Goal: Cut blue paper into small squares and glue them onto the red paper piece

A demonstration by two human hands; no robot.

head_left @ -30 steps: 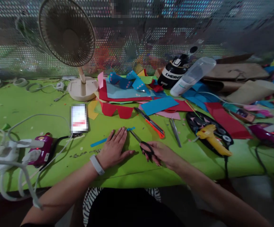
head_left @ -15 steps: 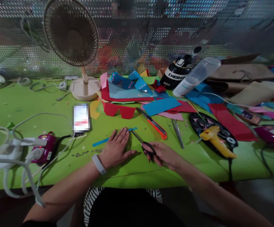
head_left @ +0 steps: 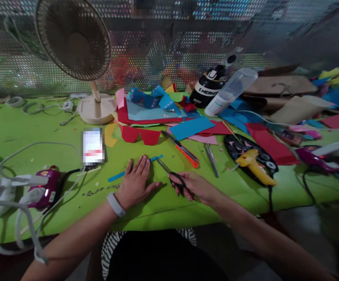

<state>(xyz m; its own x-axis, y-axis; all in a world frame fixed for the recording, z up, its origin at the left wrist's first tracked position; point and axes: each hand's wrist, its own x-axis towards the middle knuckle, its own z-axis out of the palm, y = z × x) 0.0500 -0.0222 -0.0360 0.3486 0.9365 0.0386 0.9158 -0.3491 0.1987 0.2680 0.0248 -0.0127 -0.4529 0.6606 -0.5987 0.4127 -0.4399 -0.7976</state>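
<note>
My left hand (head_left: pixel 134 183) lies flat on the green table, fingers spread, over a narrow blue paper strip (head_left: pixel 116 176). The strip shows on both sides of the fingers. In my right hand (head_left: pixel 197 185) is a pair of scissors (head_left: pixel 165 167) with black handles. Their tip meets the strip's right end, just beyond my left fingertips, where small blue bits lie. Whether the blades are apart is too small to tell. An orange box cutter (head_left: pixel 187 154) and metal tweezers (head_left: pixel 212 160) lie beyond and to the right of the scissors.
A yellow glue gun (head_left: pixel 255 166) rests on a black tray at right. Red paper (head_left: pixel 141 134), stacked sheets and bottles stand behind. At left are a phone (head_left: pixel 93 146), a fan (head_left: pixel 96 109), and a purple power block (head_left: pixel 45 187) with cables.
The camera has turned slightly right, so everything sits further left in view. My left fingers have drawn back a little, showing more of the strip's right end. The scissors remain at it.
</note>
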